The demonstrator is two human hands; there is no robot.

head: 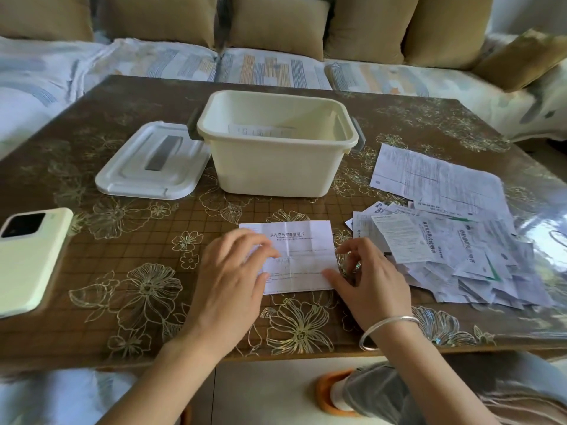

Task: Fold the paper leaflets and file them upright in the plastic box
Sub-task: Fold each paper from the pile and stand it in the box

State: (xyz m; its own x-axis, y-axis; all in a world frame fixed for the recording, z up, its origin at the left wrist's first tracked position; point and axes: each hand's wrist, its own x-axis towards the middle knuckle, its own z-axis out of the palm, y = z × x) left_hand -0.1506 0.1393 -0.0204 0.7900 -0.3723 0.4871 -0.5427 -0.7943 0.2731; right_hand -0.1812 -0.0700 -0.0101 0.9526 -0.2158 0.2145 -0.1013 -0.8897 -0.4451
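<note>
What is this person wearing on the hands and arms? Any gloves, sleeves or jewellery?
No gloves, and no sleeves in view: both forearms are bare right down to the bottom edge of the picture. The left hand wears nothing that shows. The right hand has a thin, plain silver bangle sitting loosely round the wrist.

One box (270,173), one lid (129,182), one phone (27,265).

Your left hand (228,271) covers the left side of the white creased paper leaflet (302,250); its small print's unreadable. Your right hand (368,280) is at its edge, pinching or just touching, can't tell. Twelve o'clock: the cream plastic box (270,170) hides most of a folded sheet (260,130). Nine o'clock: pale green phone (27,259), cut off.
</note>
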